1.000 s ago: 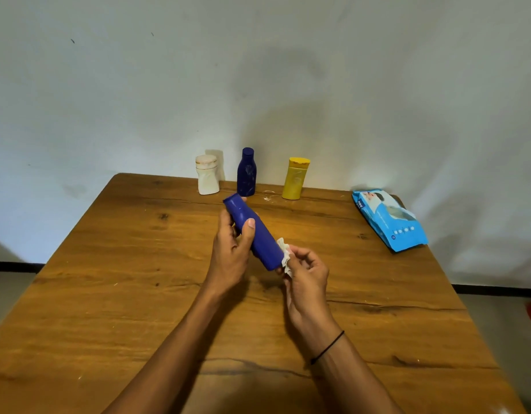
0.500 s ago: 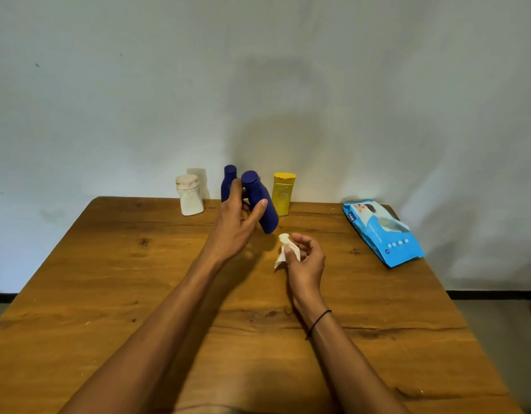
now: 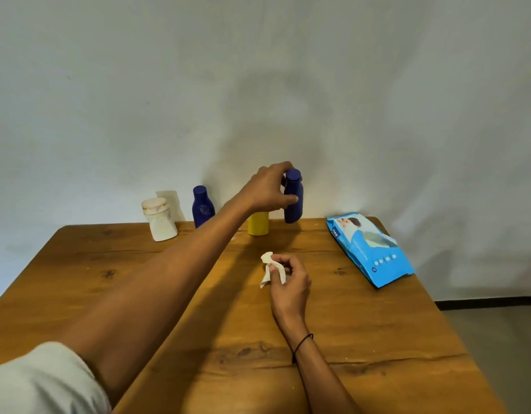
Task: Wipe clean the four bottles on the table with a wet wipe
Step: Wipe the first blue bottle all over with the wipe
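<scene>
left hand (image 3: 270, 191) grips blue bottle (image 3: 293, 198) (upright); right hand (image 3: 289, 282) pinches wipe (image 3: 268, 268).

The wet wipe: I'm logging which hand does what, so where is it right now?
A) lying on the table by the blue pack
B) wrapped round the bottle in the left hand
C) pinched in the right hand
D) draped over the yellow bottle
C: the right hand pinches the crumpled wet wipe above the table, while the left hand grips a dark blue bottle farther back.
</scene>
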The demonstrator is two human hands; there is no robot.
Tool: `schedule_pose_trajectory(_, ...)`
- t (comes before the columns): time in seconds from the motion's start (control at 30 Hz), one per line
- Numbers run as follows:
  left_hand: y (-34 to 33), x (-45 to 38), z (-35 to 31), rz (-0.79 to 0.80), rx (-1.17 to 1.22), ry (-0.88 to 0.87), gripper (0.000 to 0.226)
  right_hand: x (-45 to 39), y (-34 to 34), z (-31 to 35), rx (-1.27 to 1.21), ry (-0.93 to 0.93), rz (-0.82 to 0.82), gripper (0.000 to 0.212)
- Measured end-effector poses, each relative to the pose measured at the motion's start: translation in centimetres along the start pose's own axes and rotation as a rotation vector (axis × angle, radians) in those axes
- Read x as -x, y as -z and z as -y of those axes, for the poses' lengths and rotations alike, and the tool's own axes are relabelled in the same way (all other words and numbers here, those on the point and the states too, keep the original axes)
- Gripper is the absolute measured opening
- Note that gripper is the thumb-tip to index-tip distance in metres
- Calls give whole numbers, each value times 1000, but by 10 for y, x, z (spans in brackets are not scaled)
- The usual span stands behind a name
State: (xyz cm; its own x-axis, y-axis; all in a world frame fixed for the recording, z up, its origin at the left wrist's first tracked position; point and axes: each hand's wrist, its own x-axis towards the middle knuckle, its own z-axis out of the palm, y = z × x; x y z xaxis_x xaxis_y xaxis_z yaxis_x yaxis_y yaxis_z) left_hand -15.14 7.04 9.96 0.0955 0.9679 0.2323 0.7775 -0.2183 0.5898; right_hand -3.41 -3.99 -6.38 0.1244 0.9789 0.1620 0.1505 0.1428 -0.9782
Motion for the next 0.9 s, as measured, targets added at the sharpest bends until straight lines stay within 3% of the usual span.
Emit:
schedule_pose_trajectory(0.23, -24, -52, 0, 199, -125, 15, 62, -8, -1, -5, 9, 25, 16, 23)
schedule_pose_trajectory(0.53, -44, -66, 3, 293, -234, 58, 53, -8, -2, -4, 8, 8, 38, 24)
schedule_pose_trajectory(0.9, -49, -68, 2, 328, -392, 23, 60, -11, 3, -1, -45, -7, 25, 25)
